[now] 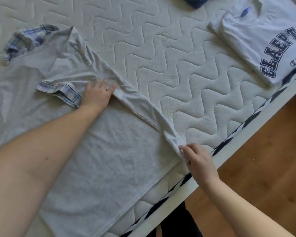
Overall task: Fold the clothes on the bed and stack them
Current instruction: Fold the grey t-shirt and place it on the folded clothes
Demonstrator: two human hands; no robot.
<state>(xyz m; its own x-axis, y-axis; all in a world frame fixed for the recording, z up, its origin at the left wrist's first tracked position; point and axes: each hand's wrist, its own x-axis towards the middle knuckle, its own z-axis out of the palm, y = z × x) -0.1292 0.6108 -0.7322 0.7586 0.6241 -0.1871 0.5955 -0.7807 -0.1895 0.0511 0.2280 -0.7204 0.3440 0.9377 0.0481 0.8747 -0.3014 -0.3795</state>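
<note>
A light grey T-shirt [96,151] with plaid collar and plaid sleeve trim lies spread on the mattress [186,57]. Its right side is folded over into a long raised ridge. My left hand [97,94] lies on the shirt near the sleeve, fingers straight, pressing the fold's upper end. My right hand [196,159] pinches the lower end of the ridge at the hem, near the bed's edge. A folded white T-shirt [256,41] with dark blue lettering lies at the top right, on another folded white piece.
A dark blue garment [195,1] peeks in at the top edge. The white bed frame [246,139] with black-and-white striped mattress trim runs diagonally on the right. Beyond it is a wooden floor [272,159].
</note>
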